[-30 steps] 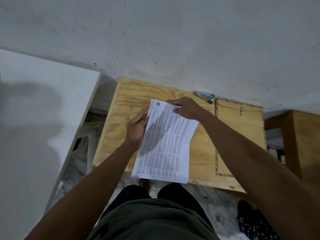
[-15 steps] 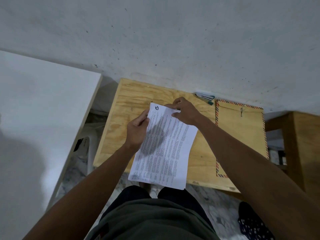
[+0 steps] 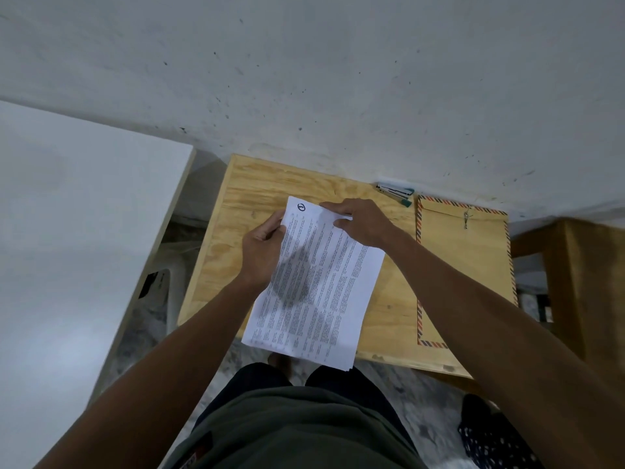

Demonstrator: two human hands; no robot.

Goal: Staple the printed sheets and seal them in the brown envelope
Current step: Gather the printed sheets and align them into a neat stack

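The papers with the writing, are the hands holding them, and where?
Yes. The left hand grips the printed sheets at their upper left edge; the right hand pinches their top edge.

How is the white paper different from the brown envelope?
The printed sheets are white and covered in small text; the brown envelope is plain tan with a striped border. The sheets are held by both hands, left hand and right hand; the envelope lies flat and untouched on the wooden table. The sheets hang past the table's near edge. Both are flat rectangles.
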